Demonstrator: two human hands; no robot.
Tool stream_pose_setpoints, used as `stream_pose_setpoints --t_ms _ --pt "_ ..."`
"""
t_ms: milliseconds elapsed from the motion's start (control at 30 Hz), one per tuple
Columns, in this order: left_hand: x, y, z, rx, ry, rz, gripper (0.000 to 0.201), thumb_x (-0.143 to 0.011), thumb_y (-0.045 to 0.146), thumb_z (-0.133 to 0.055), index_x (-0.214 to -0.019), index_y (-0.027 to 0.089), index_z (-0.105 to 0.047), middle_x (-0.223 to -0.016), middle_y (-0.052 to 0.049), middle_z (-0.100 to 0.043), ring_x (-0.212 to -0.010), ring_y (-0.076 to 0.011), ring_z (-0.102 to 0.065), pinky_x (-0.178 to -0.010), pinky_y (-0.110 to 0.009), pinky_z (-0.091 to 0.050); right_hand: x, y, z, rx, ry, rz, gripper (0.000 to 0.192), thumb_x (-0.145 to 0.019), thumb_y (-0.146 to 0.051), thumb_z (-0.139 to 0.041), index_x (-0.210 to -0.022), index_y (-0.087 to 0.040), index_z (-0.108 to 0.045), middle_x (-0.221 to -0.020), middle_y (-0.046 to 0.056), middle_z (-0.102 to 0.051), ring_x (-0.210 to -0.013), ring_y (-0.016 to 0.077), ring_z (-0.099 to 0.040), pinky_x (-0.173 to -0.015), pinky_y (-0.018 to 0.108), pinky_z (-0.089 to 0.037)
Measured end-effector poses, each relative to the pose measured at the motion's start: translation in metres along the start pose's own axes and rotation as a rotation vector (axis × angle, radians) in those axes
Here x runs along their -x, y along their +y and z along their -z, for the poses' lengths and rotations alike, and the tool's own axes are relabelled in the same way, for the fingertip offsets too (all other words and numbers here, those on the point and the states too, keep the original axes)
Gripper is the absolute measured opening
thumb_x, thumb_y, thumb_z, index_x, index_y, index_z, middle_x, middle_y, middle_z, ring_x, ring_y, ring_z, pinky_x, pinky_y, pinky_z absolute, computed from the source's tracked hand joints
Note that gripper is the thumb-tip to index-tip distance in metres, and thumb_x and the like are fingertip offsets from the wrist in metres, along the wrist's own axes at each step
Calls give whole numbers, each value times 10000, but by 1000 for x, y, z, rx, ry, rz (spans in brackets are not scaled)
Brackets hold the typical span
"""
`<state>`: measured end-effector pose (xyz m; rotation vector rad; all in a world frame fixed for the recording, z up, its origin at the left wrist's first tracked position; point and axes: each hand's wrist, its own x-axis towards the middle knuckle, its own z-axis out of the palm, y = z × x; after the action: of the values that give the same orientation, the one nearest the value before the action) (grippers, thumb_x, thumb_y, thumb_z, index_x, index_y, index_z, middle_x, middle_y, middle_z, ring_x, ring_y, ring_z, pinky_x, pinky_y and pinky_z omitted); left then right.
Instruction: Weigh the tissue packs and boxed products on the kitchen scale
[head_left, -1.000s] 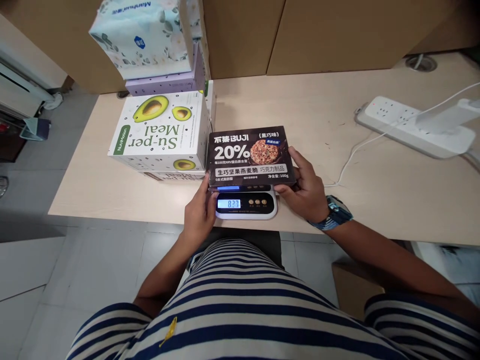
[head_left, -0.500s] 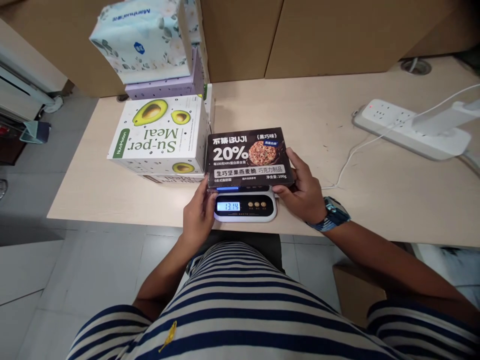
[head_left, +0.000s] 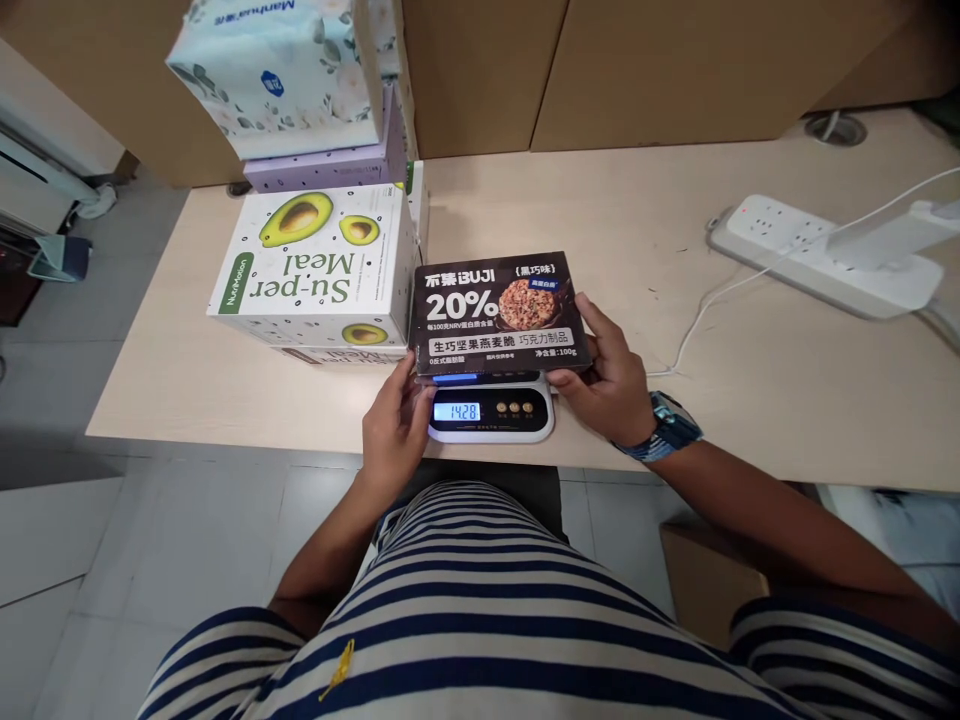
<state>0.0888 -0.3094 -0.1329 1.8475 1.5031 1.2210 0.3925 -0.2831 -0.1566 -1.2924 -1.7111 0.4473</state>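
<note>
Both forearms slanted inward from the sides of the striped shirt (head_left: 480, 600) and met over the front edge of the desk (head_left: 615, 210). The left forearm (head_left: 319, 550) angled up and to the right; the right forearm (head_left: 787, 535) lay longer in view, angled up and to the left, with a wristwatch (head_left: 673, 425) strapped at its wrist.

Between them, the BUJI chocolate box (head_left: 491, 315) lay printed face up over the digital scale (head_left: 491, 432), covering all but its front strip, where the display (head_left: 457, 411) read 14.28. The box's underside was hidden.

The left hand (head_left: 390, 435) was upright and half curled at the near left corner, its fingers pinching lightly there, the thumb low beside the scale. The right hand (head_left: 615, 385) cupped the near right corner, its fingers pinching the box with the forefinger along the right edge and the thumb at the near edge. The remaining fingers were partly hidden.

The Su-per Meal carton (head_left: 311, 260) stood just left of the box, and a white cable (head_left: 686, 335) curved near the right hand
</note>
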Motion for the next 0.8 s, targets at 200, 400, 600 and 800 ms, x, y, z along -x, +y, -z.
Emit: stream_pose_setpoints --t_ms 200,400,600,800 --pt "-1 -5 -4 2 69 5 349 -1068 433 -722 -1364 249 -721 -1223 -74 -814 -1094 -213 -809 -1010 -423 -699 2 3 0 -1 -21 -20 1072 -927 -861 -669 -1770 -267 -378 -1109 112 -870 -784 253 -828 -649 359 -701" --pt "-1 -6 -4 33 40 51 384 -1066 451 -722 -1391 248 -706 -1216 -66 -813 -1074 -199 -806 -1024 -418 -686 1 3 -1 26 10 -10 1088 -905 -884 -674 -1757 -259 -419 -1129 122 -874 -843 291 -852 -655 391 -716" --pt "-6 -2 -1 -6 41 3 323 -1034 375 -768 -1336 262 -749 -1150 -53 -820 -1042 -203 -801 -961 -382 -681 -3 -2 2 94 32 14 1031 -916 -874 -671 -1745 -300 -457 -1311 101 -857 -833 253 -834 -719 379 -728" --pt "-7 0 -1 -45 45 -38 342 -1002 333 -807 -1329 259 -741 -1127 -51 -811 -1009 -196 -789 -917 -353 -677 -5 -5 2 95 45 51 1024 -927 -852 -684 -1742 -272 -466 -1169 90 -890 -732 213 -801 -664 324 -701"
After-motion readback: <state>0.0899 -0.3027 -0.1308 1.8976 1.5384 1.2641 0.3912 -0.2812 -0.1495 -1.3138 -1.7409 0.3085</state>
